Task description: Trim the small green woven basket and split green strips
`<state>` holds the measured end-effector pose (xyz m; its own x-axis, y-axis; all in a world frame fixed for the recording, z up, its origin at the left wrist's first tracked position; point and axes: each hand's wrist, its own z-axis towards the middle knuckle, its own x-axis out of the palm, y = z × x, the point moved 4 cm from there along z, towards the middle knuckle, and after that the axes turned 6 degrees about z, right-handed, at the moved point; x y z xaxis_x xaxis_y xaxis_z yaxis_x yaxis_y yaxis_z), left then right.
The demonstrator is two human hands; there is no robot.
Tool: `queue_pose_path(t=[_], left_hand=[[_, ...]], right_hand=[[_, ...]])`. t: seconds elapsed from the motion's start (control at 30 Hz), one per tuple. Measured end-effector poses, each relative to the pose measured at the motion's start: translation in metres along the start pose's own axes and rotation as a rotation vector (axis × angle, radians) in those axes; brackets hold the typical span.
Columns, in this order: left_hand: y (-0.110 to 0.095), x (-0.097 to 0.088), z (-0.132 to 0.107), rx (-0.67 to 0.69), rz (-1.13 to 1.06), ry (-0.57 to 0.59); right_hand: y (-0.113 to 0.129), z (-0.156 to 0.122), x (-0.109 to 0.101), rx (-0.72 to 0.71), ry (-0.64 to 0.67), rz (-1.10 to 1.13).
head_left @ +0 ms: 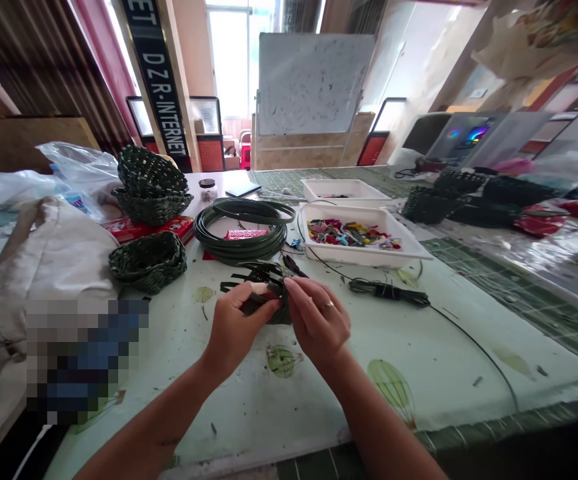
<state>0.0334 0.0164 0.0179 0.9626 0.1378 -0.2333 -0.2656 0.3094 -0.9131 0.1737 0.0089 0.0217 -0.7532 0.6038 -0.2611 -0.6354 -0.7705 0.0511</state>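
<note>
Both my hands meet over the middle of the table on a small half-woven piece of dark green strips, loose strip ends sticking out to the left and back. My left hand pinches its left side, thumb on top. My right hand, a ring on one finger, grips its right side with curled fingers. Just behind lies a coil of dark green strip around a red packet.
A finished green basket sits to the left, two more stacked behind it. White trays hold colourful small pieces. A bundled dark cord trails right. A beige bag and plastic bags crowd the left edge.
</note>
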Motion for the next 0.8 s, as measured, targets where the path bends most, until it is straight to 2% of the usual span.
queue_pose_path(t=[0.2, 0.3, 0.5, 0.8], left_hand=[[-0.020, 0.000, -0.017, 0.398, 0.159, -0.223], [-0.018, 0.001, -0.021, 0.459, 0.190, -0.279], [-0.009, 0.004, -0.022, 0.428, 0.217, -0.335], [0.008, 0.007, -0.018, 0.146, 0.100, -0.315]], right_hand=[[0.007, -0.009, -0.008, 0.215, -0.209, 0.166], [0.008, -0.012, -0.004, 0.233, -0.228, 0.231], [0.005, -0.013, 0.005, 0.309, -0.260, 0.332], [0.005, -0.016, 0.012, 0.367, -0.262, 0.426]])
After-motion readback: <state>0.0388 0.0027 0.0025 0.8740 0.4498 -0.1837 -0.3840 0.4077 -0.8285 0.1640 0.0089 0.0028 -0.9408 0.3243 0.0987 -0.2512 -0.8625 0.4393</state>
